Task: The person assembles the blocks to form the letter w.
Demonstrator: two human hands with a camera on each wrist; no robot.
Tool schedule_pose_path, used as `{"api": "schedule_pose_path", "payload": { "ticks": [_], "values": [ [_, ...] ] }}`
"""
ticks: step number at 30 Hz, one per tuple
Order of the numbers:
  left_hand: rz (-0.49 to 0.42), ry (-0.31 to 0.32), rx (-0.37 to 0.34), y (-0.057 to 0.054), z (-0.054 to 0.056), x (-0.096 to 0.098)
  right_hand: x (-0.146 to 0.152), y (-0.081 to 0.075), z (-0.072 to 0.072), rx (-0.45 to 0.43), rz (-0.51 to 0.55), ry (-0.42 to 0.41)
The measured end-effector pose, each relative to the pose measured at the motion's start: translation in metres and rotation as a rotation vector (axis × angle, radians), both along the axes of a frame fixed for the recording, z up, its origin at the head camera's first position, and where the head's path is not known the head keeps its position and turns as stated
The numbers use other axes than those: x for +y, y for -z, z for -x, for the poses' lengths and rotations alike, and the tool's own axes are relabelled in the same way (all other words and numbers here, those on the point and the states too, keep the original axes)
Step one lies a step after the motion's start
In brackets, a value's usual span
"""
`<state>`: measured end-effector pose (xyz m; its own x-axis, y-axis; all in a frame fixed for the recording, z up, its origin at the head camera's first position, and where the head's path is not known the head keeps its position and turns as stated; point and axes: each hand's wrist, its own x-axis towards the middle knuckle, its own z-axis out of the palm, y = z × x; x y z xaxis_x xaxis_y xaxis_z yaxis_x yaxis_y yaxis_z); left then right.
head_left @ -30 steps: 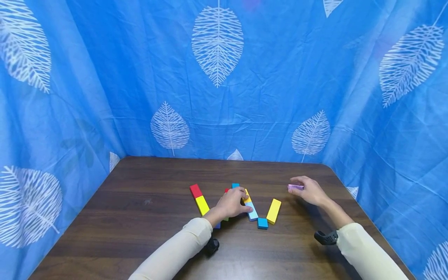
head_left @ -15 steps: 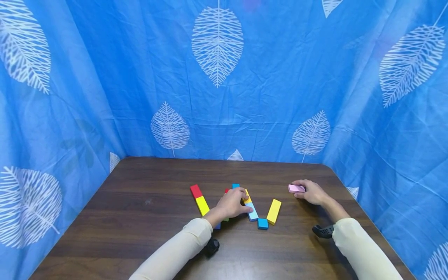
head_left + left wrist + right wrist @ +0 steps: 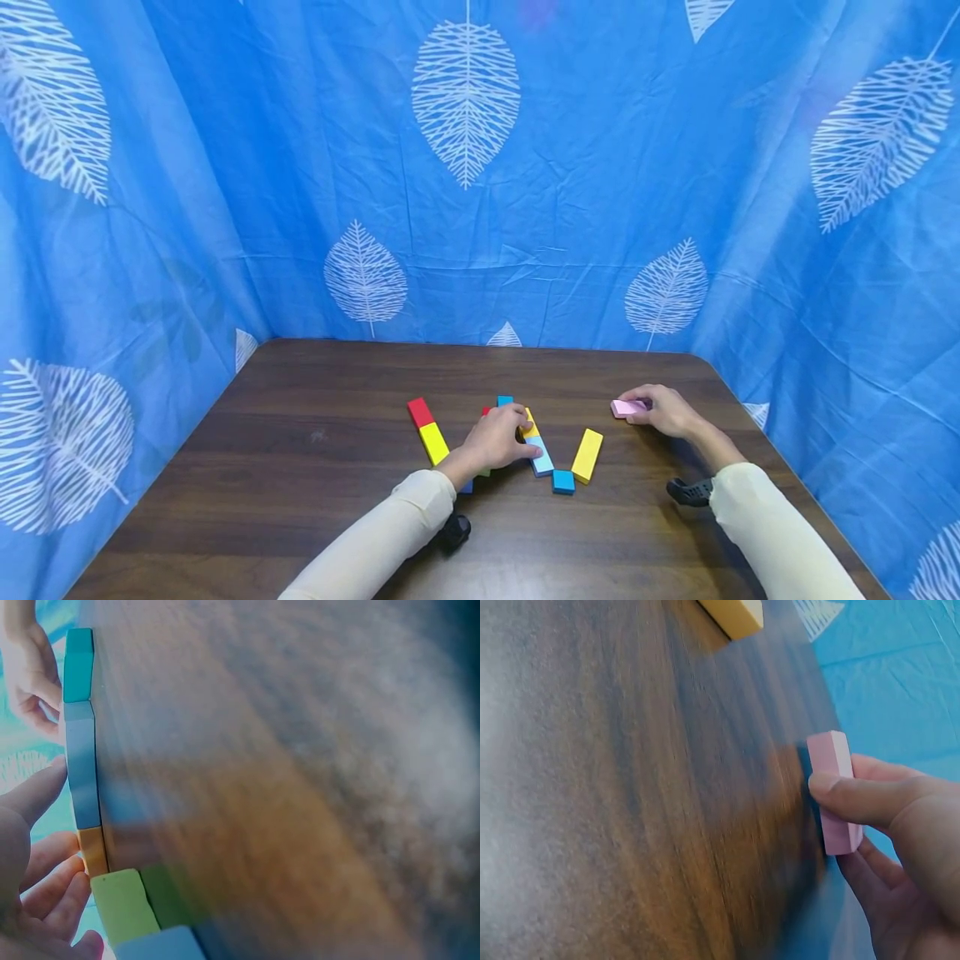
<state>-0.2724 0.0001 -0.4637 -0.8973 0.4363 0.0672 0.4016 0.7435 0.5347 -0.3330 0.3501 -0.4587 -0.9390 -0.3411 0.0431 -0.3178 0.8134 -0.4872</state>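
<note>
My right hand [image 3: 667, 411] pinches a pink rectangular block [image 3: 831, 759] between thumb and fingers, to the right of the laid-out blocks. In the right wrist view the thumb presses on its near face and other fingers are behind it. My left hand [image 3: 493, 438] rests over the middle of the block pattern, its fingers loosely bent. Its thumb tip touches a light blue block [image 3: 542, 462], and its fingertips are at an orange block [image 3: 92, 849] in line with it. A green block [image 3: 124, 904] lies beside them, mostly hidden by the hand in the head view.
A small teal block [image 3: 563, 482] lies at the light blue block's near end, with a yellow block [image 3: 587, 455] slanting up beside it. On the left, a red block [image 3: 420, 412] and a bright yellow block [image 3: 433, 442] form a slanted line. Blue cloth [image 3: 570, 208] surrounds the table.
My right hand has tilted the pink block so its broad face shows, and has shifted slightly left and toward me with it. My left hand has stayed on the blocks.
</note>
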Motion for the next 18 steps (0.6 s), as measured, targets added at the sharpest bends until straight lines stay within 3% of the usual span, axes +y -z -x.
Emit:
{"api": "schedule_pose_path", "payload": {
  "ticks": [10,18],
  "values": [
    [0.008,-0.001,0.004,-0.001,0.0,0.0,-0.015,-0.009,0.001,-0.02,0.004,-0.174],
    [0.004,0.008,0.006,-0.001,0.0,0.0,-0.028,-0.017,0.003,-0.079,-0.025,-0.249]
  ]
}}
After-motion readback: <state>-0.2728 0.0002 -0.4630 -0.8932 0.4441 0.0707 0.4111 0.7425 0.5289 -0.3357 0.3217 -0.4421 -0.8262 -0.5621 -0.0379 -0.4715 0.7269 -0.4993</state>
